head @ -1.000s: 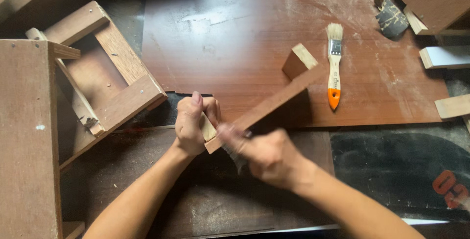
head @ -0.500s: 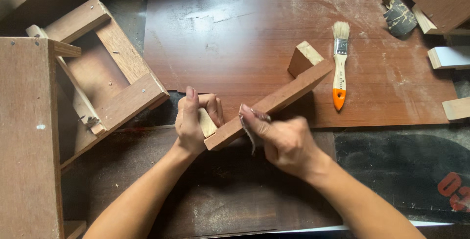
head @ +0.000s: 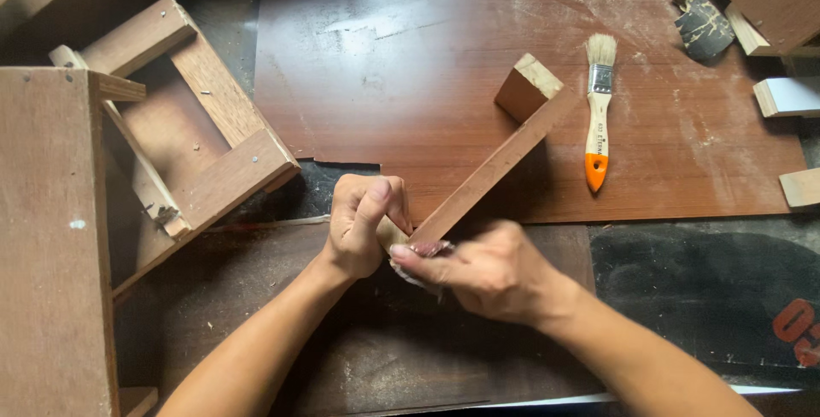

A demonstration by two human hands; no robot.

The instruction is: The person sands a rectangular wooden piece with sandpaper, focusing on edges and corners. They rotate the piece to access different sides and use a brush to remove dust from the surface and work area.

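1. Here, gripping the near end of a long wooden strip (head: 500, 165) with the left hand (head: 363, 227), fingers curled tight around it and thumb pointing up.
2. Pressing a small folded piece of sandpaper (head: 420, 261) against the strip's near end with the right hand (head: 483, 270), fingers closed narrowly on the paper; blurring slightly at the knuckles.
3. Lying diagonally across the table (head: 359, 67), the strip running from the two hands up and to the right, its far end joined to a short pale wooden block (head: 528, 85).
4. Resting just to the right of that block, a paintbrush (head: 598, 109) with pale bristles, a wooden handle and an orange tip, lying upright in the view and apart from the strip.
5. Covering the table's middle, a reddish-brown laminate sheet (head: 666, 143) dusted with pale powder.
6. Sitting at the left, well apart from the hands, an open wooden frame (head: 201, 126) with visible nail heads.
7. Lying at the top right corner, a dark crumpled scrap (head: 705, 24), beside several pale wooden offcuts (head: 790, 96) along the right edge.
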